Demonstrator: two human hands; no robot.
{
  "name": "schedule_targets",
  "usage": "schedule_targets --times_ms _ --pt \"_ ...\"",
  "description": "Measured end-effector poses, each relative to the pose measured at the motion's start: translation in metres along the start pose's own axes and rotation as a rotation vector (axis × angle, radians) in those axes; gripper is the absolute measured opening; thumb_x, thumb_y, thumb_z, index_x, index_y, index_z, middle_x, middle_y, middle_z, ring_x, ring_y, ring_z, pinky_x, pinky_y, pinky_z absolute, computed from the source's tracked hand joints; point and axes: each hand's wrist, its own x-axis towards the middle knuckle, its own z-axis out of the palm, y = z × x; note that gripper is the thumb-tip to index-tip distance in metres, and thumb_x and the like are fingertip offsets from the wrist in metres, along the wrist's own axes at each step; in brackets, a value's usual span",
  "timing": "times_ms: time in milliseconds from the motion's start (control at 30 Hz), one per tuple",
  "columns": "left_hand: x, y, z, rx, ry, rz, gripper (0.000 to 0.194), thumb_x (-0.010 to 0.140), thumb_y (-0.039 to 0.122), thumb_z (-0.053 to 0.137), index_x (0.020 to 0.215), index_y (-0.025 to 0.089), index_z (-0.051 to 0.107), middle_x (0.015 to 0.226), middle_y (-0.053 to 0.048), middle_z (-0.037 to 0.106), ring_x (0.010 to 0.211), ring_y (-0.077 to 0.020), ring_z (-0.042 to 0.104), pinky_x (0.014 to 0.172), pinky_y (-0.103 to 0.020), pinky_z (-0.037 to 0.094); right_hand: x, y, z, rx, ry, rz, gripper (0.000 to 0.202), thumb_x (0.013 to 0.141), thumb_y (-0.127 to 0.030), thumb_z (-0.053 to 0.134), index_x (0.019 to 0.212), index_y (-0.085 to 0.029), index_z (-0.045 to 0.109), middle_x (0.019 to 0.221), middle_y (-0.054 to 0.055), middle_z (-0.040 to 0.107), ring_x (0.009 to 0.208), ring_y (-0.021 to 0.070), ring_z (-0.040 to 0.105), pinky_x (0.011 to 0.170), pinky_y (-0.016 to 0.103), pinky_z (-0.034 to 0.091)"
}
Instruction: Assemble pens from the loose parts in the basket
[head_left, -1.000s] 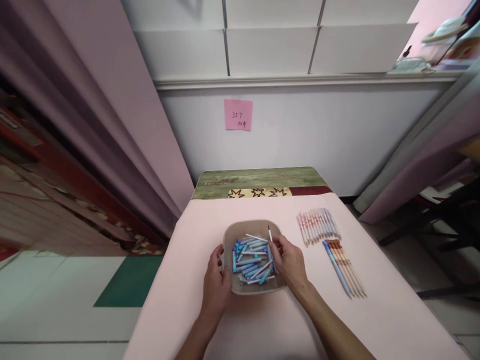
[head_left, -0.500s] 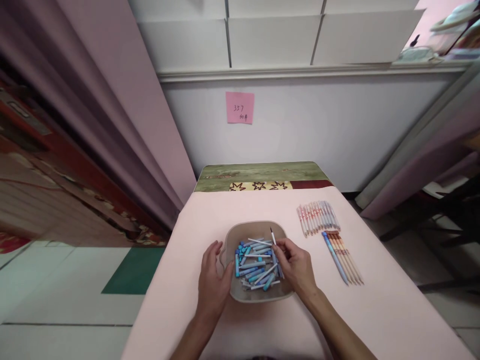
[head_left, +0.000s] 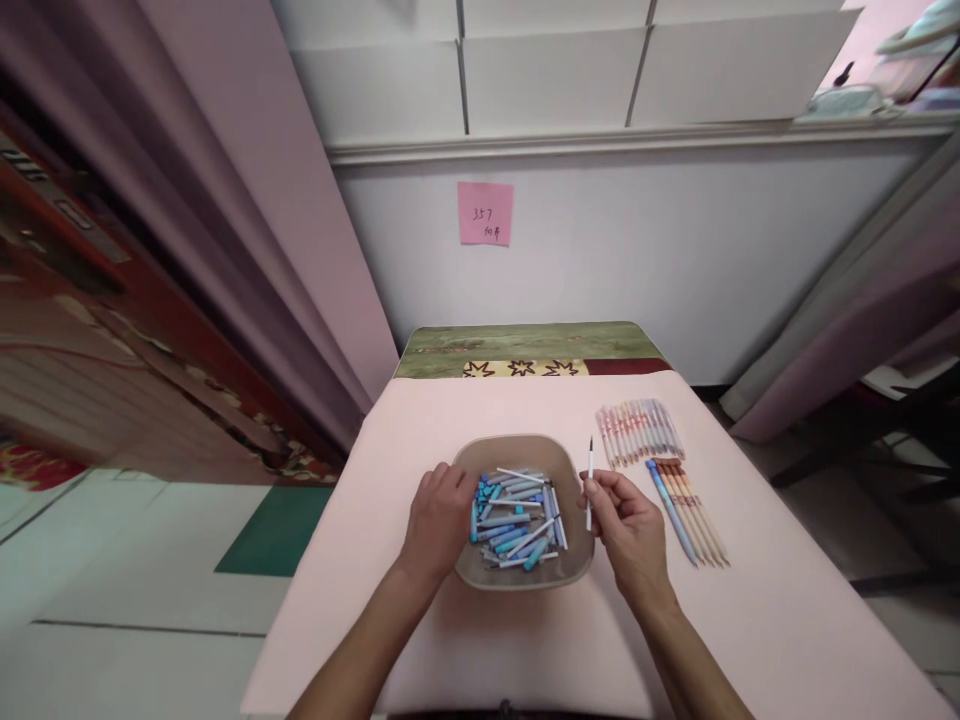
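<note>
A beige plastic bin (head_left: pixel 517 580) stands on the pink table. In it lies a loose heap of blue and grey pen barrels (head_left: pixel 506 520), small blue caps and white refills. My left hand (head_left: pixel 442 515) lies palm down over the bin's left rim, with curled fingers dipping inside; its fingertips and anything in them are hidden. Beside the bin's right rim, my right hand (head_left: pixel 628 530) pinches a white pen refill (head_left: pixel 589 490) upright, dark tip upward, between thumb and fingers.
To the right lie a row of patterned pens in clear wrapping (head_left: pixel 640 432) and several cream and brown pens (head_left: pixel 694 515) with a blue pen (head_left: pixel 671 512) alongside. A white wall with a pink note (head_left: pixel 485 213) stands behind the table; a purple curtain (head_left: pixel 300 250) hangs left.
My right hand has lifted the refill out over the bin's right rim. My left hand, open at the bin's left side before, has turned palm down with curled fingers over the rim.
</note>
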Motion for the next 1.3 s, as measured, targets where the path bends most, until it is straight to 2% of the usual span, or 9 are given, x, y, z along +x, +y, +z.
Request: schedule_targets --times_ms 267,400,533,667,800,900,1033,1100,1300 --pt "0.016 0.003 0.015 0.081 -0.299 0.17 0.027 0.086 0.007 0.043 0.079 0.018 0.067 0.091 -0.009 0.064 0.095 -0.0248 0.054 0.084 -0.038 0.035 -0.006 0.005 -0.011 0.0 0.038 -0.023 0.031 0.081 -0.044 0.065 0.096 -0.017 0.064 0.066 0.0 0.061 0.048 0.0081 0.045 0.042 0.02 0.038" --pt "0.015 0.008 0.018 0.138 -0.336 0.209 0.028 0.084 0.005 0.04 0.088 0.014 0.067 0.098 -0.013 0.064 0.097 -0.0264 0.054 0.085 -0.039 0.034 0.002 0.004 -0.013 0.025 0.044 -0.045 0.031 0.082 -0.044 0.064 0.096 -0.016 0.064 0.069 0.001 0.062 0.048 0.0074 0.045 0.042 0.02 0.038" --pt "0.014 0.013 0.019 0.161 -0.389 0.185 0.024 0.079 0.007 0.047 0.091 0.012 0.067 0.1 -0.015 0.063 0.099 -0.0286 0.053 0.087 -0.041 0.033 0.03 -0.017 -0.005 0.064 0.041 -0.14 0.029 0.083 -0.042 0.064 0.096 -0.017 0.064 0.07 0.0 0.063 0.047 0.0064 0.045 0.043 0.019 0.036" --pt "0.012 0.017 0.016 0.168 -0.378 0.137 0.024 0.079 0.008 0.046 0.092 0.013 0.066 0.102 -0.015 0.062 0.1 -0.0284 0.052 0.089 -0.042 0.032 0.06 -0.04 0.01 0.127 -0.068 -0.161 0.031 0.08 -0.044 0.065 0.095 -0.016 0.064 0.071 0.001 0.065 0.046 0.0067 0.046 0.041 0.018 0.033" --pt "0.004 0.021 0.01 0.094 -0.335 0.061 0.026 0.075 0.007 0.051 0.096 0.016 0.063 0.104 -0.012 0.062 0.101 -0.0275 0.052 0.089 -0.043 0.032 0.079 -0.041 0.022 0.092 -0.164 -0.15 0.034 0.079 -0.048 0.065 0.092 -0.016 0.063 0.069 0.002 0.066 0.047 0.0084 0.047 0.041 0.019 0.033" --pt "-0.004 0.024 0.008 -0.012 -0.305 -0.035 0.029 0.07 0.008 0.056 0.095 0.02 0.062 0.104 -0.009 0.063 0.104 -0.0268 0.051 0.092 -0.043 0.029 0.092 -0.03 0.022 -0.132 -0.223 -0.205 0.03 0.08 -0.047 0.061 0.084 -0.017 0.063 0.065 0.002 0.065 0.049 0.0108 0.051 0.046 0.021 0.035" --pt "-0.008 0.027 0.011 -0.07 -0.277 -0.131 0.023 0.071 0.014 0.059 0.092 0.02 0.063 0.103 -0.008 0.065 0.104 -0.0271 0.051 0.094 -0.046 0.025 0.11 -0.015 0.017 -0.699 -0.304 -0.308 0.019 0.081 -0.035 0.059 0.07 -0.02 0.064 0.062 0.001 0.065 0.056 0.0135 0.055 0.053 0.023 0.033" --pt "-0.007 0.027 0.012 -0.072 -0.282 -0.147 0.023 0.071 0.016 0.06 0.093 0.02 0.063 0.102 -0.009 0.065 0.104 -0.0273 0.052 0.094 -0.045 0.025 0.116 -0.01 0.019 -0.877 -0.356 -0.323 0.015 0.079 -0.03 0.061 0.068 -0.021 0.064 0.064 0.001 0.066 0.06 0.014 0.056 0.054 0.024 0.031" --pt "0.003 0.022 0.016 -0.078 -0.24 -0.133 0.034 0.072 0.016 0.06 0.106 0.02 0.061 0.116 -0.01 0.06 0.112 -0.0273 0.047 0.091 -0.042 0.027 0.118 -0.001 0.031 -0.943 -0.403 -0.326 0.013 0.079 -0.031 0.063 0.071 -0.021 0.064 0.067 0.001 0.067 0.063 0.0143 0.057 0.056 0.024 0.029"
